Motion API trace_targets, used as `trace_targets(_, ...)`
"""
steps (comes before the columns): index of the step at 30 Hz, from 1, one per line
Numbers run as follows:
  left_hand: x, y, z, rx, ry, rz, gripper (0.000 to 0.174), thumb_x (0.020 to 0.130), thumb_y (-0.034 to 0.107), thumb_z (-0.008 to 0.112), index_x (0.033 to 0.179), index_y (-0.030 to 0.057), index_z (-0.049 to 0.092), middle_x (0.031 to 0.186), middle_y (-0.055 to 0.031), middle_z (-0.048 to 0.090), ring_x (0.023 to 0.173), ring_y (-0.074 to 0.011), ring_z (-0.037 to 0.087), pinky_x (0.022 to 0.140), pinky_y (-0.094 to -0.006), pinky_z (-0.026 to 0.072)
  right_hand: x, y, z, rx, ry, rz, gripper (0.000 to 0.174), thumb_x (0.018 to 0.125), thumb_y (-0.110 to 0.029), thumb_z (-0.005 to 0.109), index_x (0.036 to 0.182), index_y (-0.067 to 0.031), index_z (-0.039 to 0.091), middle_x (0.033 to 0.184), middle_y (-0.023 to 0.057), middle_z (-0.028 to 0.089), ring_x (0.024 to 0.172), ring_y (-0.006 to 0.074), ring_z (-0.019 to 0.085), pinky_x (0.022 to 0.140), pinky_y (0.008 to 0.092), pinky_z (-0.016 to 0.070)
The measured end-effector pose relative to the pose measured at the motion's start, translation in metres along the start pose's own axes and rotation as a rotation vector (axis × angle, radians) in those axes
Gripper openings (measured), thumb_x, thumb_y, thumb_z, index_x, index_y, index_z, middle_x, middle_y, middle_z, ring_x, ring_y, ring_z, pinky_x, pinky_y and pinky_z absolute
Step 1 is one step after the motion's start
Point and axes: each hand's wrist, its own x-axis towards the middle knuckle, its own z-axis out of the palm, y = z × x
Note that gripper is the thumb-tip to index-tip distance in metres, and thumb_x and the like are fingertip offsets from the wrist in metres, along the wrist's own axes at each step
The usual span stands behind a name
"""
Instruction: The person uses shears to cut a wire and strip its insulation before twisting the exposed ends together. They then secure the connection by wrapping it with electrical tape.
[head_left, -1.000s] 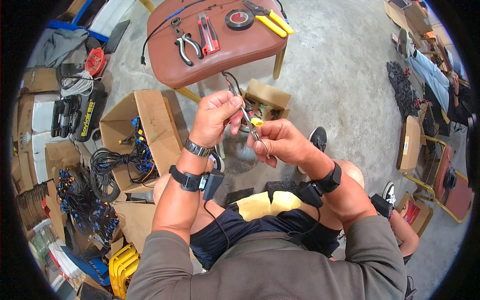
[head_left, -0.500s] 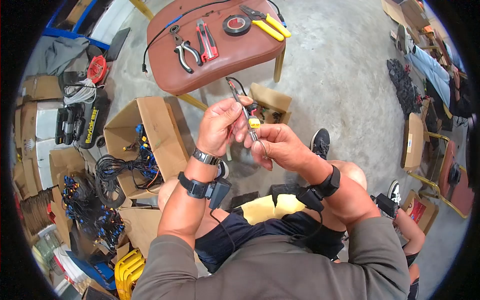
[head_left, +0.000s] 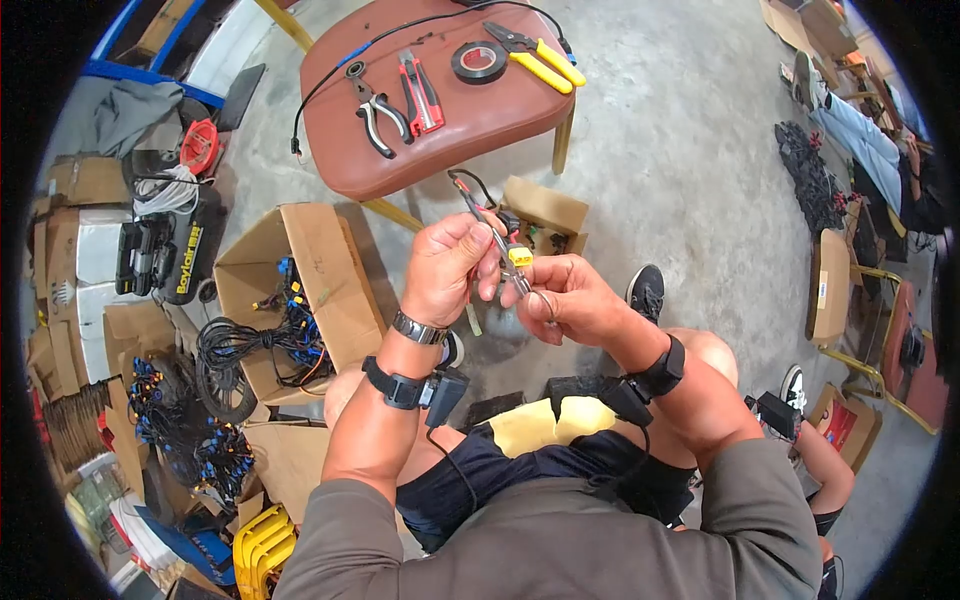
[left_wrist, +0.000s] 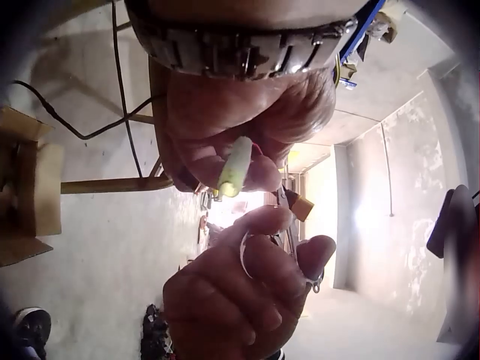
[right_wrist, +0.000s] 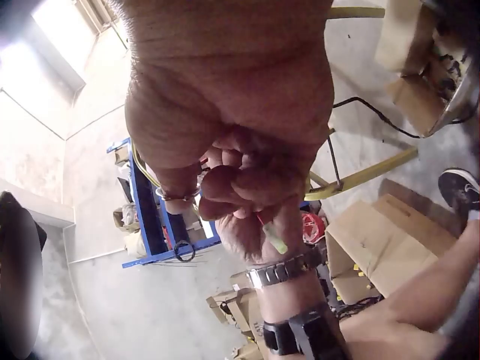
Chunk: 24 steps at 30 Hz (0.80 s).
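Observation:
In the head view, my left hand (head_left: 445, 268) pinches a dark cable with red wire in front of the chair seat. Close beside it, my right hand (head_left: 572, 300) holds a slim metal tool (head_left: 513, 278) by its finger loops, as the left wrist view also shows around the right hand (left_wrist: 240, 296). A yellow connector (head_left: 521, 257) sits between the two hands, next to the tool. Below the left fingers hangs a pale, translucent piece (head_left: 474, 319), seen larger in the left wrist view. The tool's tips are partly hidden by the left hand.
The brown seat (head_left: 440, 155) holds pliers (head_left: 380, 115), a red cutter (head_left: 422, 95), black tape (head_left: 479, 62) and yellow-handled strippers (head_left: 545, 65). Cable-filled boxes stand left, including an open carton (head_left: 335, 290); a small box (head_left: 545, 205) lies beyond the hands.
The head view has shifted, so seat and boxes appear a little lower and further right. Both hands keep their holds, with the yellow connector still between them.

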Motion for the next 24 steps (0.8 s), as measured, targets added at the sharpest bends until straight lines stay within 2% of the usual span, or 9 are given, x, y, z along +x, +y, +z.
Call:
trace_targets(3,-0.001,0.001,0.001,0.007,-0.009,0.006,0.029,0.098,0.029,0.058,0.103,0.0004,0.059,0.064,-0.0027,0.052,0.043,-0.0143,0.05,0.041,-0.0281,0.0426,-0.001,-0.001,0.0,0.011,-0.012,0.001,0.032,0.085,-0.032,0.074,0.102,-0.0054,0.067,0.065,0.0003,0.058,0.052,0.0053,0.05,0.045,0.0202,0.0366)
trace_targets(6,-0.003,0.003,0.008,0.01,0.044,0.003,0.028,0.098,0.028,0.059,0.096,0.0004,0.062,0.064,-0.0004,0.055,0.045,-0.0093,0.05,0.042,-0.0217,0.0376,0.0,0.0,-0.002,0.011,-0.028,-0.015,0.032,0.086,-0.032,0.073,0.104,-0.0055,0.068,0.065,0.0001,0.058,0.052,0.0053,0.05,0.045,0.0201,0.037)
trace_targets(13,-0.003,0.002,0.008,0.035,0.011,0.007,0.026,0.099,0.026,0.058,0.097,0.0004,0.062,0.064,0.0002,0.055,0.046,-0.0085,0.05,0.043,-0.0215,0.0379,-0.001,-0.002,-0.004,-0.085,-0.037,0.001,0.032,0.088,-0.032,0.071,0.109,-0.0072,0.068,0.066,-0.0002,0.058,0.052,0.0058,0.051,0.045,0.0197,0.0376)
trace_targets(19,0.002,-0.004,0.01,0.032,0.067,0.062,0.025,0.099,0.025,0.059,0.098,0.0003,0.063,0.065,0.0011,0.055,0.051,-0.0073,0.05,0.046,-0.0209,0.0393,0.001,0.006,0.01,-0.024,0.074,-0.072,0.024,0.091,-0.03,0.068,0.096,-0.0068,0.067,0.067,0.001,0.06,0.052,0.0066,0.052,0.045,0.0211,0.0386)
trace_targets(22,0.007,-0.008,0.008,-0.002,0.118,0.063,0.025,0.098,0.025,0.059,0.097,-0.0001,0.063,0.065,0.001,0.055,0.052,-0.0073,0.049,0.047,-0.021,0.0398,0.006,-0.002,0.018,-0.143,0.189,-0.024,0.024,0.091,-0.029,0.067,0.09,-0.0056,0.065,0.068,0.0015,0.061,0.051,0.0074,0.052,0.045,0.0216,0.0396)
trace_targets(24,0.007,-0.008,0.007,0.018,0.139,0.083,0.026,0.098,0.025,0.059,0.095,-0.0003,0.064,0.065,0.0006,0.055,0.051,-0.0078,0.049,0.047,-0.0212,0.0397,0.007,-0.007,0.015,-0.146,0.181,-0.001,0.023,0.091,-0.027,0.067,0.09,-0.0047,0.064,0.069,0.0022,0.061,0.051,0.0083,0.053,0.045,0.022,0.0406)
